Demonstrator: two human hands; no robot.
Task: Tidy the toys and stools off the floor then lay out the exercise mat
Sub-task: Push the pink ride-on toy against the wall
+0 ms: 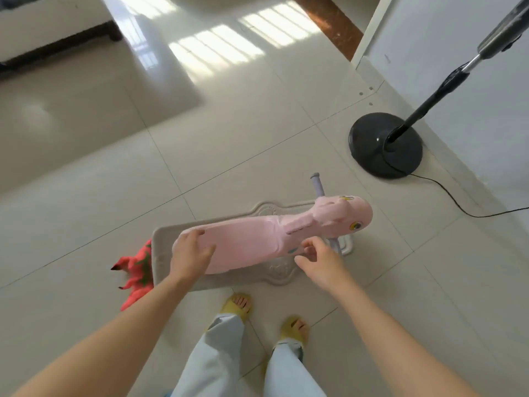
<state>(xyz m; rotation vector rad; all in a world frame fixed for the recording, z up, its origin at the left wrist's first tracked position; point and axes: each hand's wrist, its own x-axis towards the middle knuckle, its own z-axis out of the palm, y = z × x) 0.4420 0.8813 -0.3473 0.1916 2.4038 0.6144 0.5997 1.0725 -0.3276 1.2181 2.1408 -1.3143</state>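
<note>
A pink rocking-horse toy [257, 239] stands on its grey rocker base [160, 253] on the tiled floor just in front of my feet, head pointing right. My left hand [190, 253] grips the rear edge of its pink seat, thumb on top. My right hand [317, 260] hovers at the near side of the horse's neck with fingers loosely spread, holding nothing. A purple handle [317, 184] sticks out on the far side. A red-orange dinosaur toy [137, 270] lies on the floor to the left of the base, partly hidden by my left forearm.
A black standing fan with a round base [385, 144] stands at the right near the white wall, and its cord [458, 207] trails across the floor. A sofa edge [57, 38] is at the far left. Open tiled floor lies beyond the horse.
</note>
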